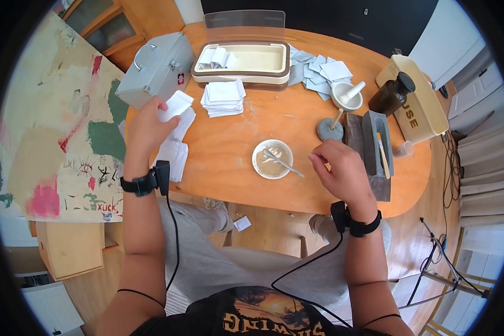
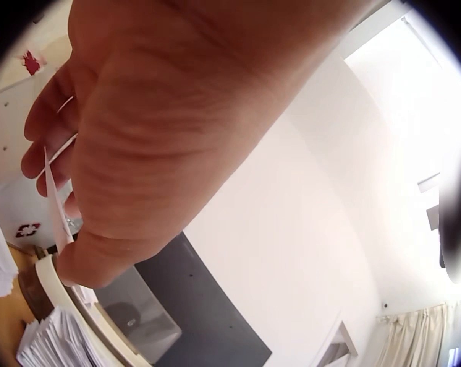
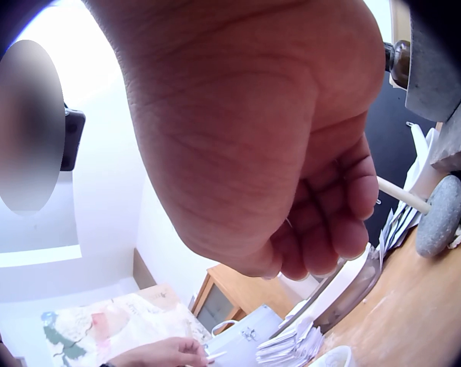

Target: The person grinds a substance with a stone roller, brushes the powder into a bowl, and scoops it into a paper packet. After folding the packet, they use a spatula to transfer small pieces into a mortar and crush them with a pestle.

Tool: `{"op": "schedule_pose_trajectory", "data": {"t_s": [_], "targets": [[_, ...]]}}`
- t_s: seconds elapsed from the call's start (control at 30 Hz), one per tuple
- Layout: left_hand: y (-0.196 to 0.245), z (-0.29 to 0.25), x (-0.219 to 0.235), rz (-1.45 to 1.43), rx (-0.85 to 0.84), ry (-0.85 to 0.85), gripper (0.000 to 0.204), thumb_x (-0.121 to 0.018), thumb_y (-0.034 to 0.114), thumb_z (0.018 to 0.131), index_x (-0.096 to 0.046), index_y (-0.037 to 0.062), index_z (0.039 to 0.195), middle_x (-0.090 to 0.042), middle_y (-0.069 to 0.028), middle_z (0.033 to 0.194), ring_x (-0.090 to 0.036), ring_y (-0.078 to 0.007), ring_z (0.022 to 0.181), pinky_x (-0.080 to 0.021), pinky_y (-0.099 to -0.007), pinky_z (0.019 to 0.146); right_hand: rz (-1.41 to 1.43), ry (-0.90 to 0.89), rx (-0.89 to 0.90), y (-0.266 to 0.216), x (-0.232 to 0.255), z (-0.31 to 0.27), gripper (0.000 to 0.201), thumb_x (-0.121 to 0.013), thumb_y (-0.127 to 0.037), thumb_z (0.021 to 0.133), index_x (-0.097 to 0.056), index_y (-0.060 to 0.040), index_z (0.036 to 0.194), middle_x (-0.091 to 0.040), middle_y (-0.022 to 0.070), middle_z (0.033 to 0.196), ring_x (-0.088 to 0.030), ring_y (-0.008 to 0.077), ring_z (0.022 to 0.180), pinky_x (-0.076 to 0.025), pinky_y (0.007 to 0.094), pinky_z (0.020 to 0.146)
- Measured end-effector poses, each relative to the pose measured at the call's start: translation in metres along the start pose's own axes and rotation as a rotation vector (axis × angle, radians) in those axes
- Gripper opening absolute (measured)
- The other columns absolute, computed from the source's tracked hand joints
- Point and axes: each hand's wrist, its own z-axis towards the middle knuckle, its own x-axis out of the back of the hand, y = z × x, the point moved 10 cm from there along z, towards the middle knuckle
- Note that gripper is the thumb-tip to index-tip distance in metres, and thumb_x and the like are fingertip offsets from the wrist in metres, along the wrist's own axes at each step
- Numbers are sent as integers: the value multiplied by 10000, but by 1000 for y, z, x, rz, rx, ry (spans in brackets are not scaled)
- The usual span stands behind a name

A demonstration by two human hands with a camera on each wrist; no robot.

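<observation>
Between thumb and fingers, my left hand [image 1: 149, 127] pinches a small folded white paper [image 1: 177, 106], seen edge-on in the left wrist view. This hand is at the table's left side, over a spread of similar white papers [image 1: 172, 159]. My right hand [image 1: 341, 168] hovers to the right of a white bowl [image 1: 255, 161], its fingers loosely curled with nothing in them; the right wrist view shows the bent fingertips [image 3: 320, 260]. Brownish paste [image 1: 267, 166] lies in the bowl, and a metal spoon [image 1: 287, 164] leans out over its rim.
Behind the left hand stand a silver case [image 1: 157, 70], a stack of white papers [image 1: 223, 98] and a cream lidded box [image 1: 257, 59]. Grey-blue papers [image 1: 316, 73], a mortar [image 1: 346, 96], a round stone [image 1: 329, 130], a dark bottle [image 1: 389, 96] and a stone trough [image 1: 373, 137] occupy the right.
</observation>
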Motion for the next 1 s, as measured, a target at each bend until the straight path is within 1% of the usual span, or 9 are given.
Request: {"op": "schedule_pose_trajectory", "data": {"t_s": [0.17,0.2,0.27,0.33,0.43,0.5,0.63,0.8,1.0], "targets": [[118,-52,8,-314,-472,127,428,-875,186,829,-613,59,1142,-714,-147,1153,-707,-367,1073,-568,-438,907,30,60,49,-7,-1,1,91,-754,-19,934,-718,-19,1018,-673,133,899,-677,335,807,-539,414,700],[131,-60,5,-326,-478,120,428,-875,186,829,-613,59,1142,-714,-147,1153,-707,-367,1073,-568,-438,907,140,93,23,-9,-1,2,164,-750,-9,941,-714,-22,1100,-668,124,923,-677,305,828,-537,395,715],[164,-76,-11,-357,-557,-23,463,-884,147,814,-596,57,1165,-696,-149,1390,-680,-359,1230,-552,-431,1040,271,82,-40,-8,-3,0,349,-736,5,966,-683,-32,1309,-658,101,1030,-658,224,913,-528,341,772],[180,-84,-25,-401,-611,-38,468,-887,141,800,-599,59,1159,-694,-142,1396,-673,-363,1241,-547,-438,1046,337,95,-44,-13,-3,1,347,-733,2,970,-685,-35,1312,-657,98,1081,-653,220,935,-527,336,789],[198,-94,-37,-437,-693,-56,475,-892,132,780,-601,64,1150,-693,-133,1401,-670,-367,1243,-549,-446,1042,430,72,-45,-14,-4,0,338,-731,-16,981,-696,-42,1316,-634,104,1244,-640,219,1021,-531,325,832],[207,-98,-42,-450,-725,-62,478,-893,128,773,-601,66,1146,-694,-131,1401,-675,-367,1234,-556,-447,1031,328,74,-42,-14,-3,0,312,-743,-88,991,-701,-55,1298,-627,158,1260,-700,320,1035,-584,406,870],[219,-106,-43,-525,-791,-5,494,-900,116,755,-600,67,1144,-689,-130,1412,-688,-359,1211,-578,-431,989,266,148,-81,1,0,-4,256,-741,-103,1000,-724,-44,1249,-625,168,1291,-701,319,1060,-582,403,879],[223,-106,-49,-538,-807,20,511,-903,105,748,-594,68,1154,-679,-137,1426,-690,-365,1211,-587,-432,980,414,136,-190,17,-5,-6,214,-742,-128,1012,-741,-39,1206,-633,157,1326,-678,285,1056,-567,356,837],[225,-106,-54,-540,-809,46,586,-911,107,739,-608,60,1239,-683,-152,1410,-695,-382,1199,-587,-445,992,519,119,-157,14,-10,-5,258,-775,-142,982,-742,-67,1227,-615,148,1383,-648,246,1074,-561,339,849]]}}
